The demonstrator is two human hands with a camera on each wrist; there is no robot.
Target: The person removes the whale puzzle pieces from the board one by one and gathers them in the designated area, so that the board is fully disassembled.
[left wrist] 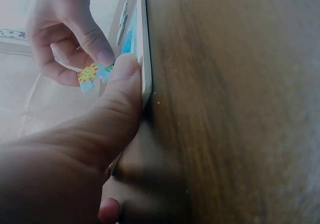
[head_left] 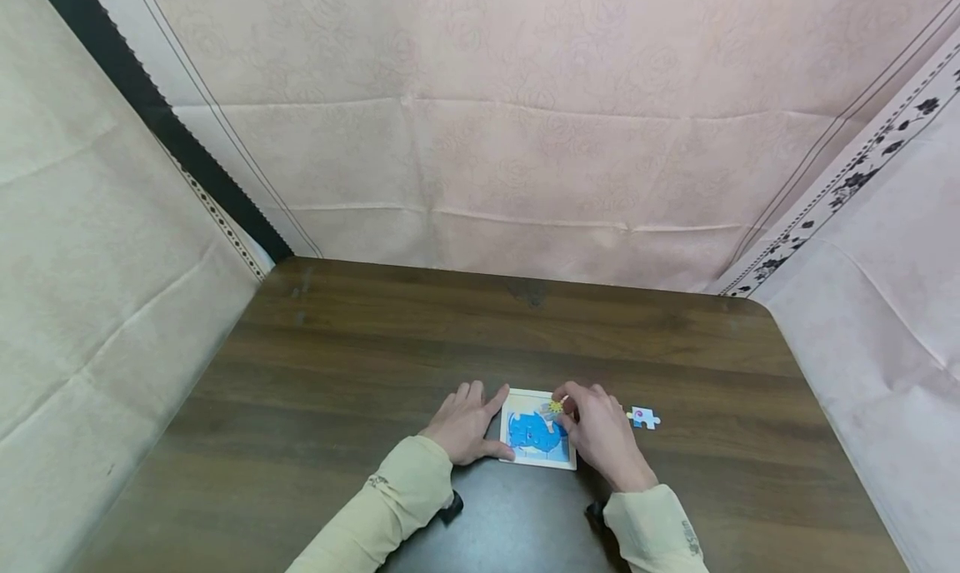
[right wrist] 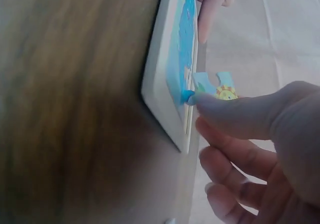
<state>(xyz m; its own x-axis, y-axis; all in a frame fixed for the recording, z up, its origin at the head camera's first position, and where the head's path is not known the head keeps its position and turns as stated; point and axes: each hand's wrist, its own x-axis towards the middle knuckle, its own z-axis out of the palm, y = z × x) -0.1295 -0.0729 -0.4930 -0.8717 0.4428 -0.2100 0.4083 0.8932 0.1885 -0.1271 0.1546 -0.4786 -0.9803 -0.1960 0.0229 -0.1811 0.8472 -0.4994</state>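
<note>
A jigsaw puzzle in a pale tray frame (head_left: pixel 538 465) lies on the table, with a blue animal picture (head_left: pixel 531 430) partly put together inside it. My left hand (head_left: pixel 468 427) spreads at its left side, the thumb (left wrist: pixel 124 68) resting on the near rim. Above the upper right of the picture, my right hand (head_left: pixel 600 435) pinches a light-blue puzzle piece (right wrist: pixel 226 91) with a yellow sun between thumb and index finger. The piece is tilted and raised over the tray in the right wrist view. The other right fingers are loosely curled.
Just right of the right hand lies a loose puzzle piece (head_left: pixel 644 417), light blue and white with a pinkish mark. The brown wood-grain table (head_left: pixel 360 348) ends at pale patterned cloth (head_left: pixel 480 165) hanging at the back and both sides.
</note>
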